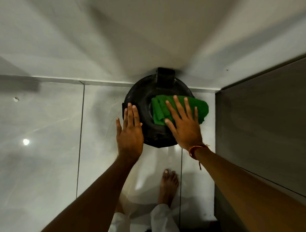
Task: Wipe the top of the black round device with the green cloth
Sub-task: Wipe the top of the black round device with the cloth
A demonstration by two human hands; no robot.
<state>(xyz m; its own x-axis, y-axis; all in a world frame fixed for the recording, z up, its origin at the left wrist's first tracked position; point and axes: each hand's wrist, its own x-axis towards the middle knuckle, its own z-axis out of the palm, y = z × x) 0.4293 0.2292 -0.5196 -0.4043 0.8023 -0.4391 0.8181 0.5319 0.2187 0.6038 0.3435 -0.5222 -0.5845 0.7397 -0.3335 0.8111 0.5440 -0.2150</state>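
Observation:
A black round device (146,93) sits on the glossy tiled floor against the white wall, with a black rectangular block (165,75) at its far edge. A folded green cloth (199,107) lies on its top, on the right half. My right hand (183,124) presses flat on the cloth with fingers spread. My left hand (130,130) rests flat on the device's left rim, fingers together, holding nothing.
A dark grey cabinet side (270,123) stands close on the right. The white wall (134,37) rises behind the device. My bare foot (169,185) and white trouser legs are just below the device. Light tiled floor (43,146) spreads to the left.

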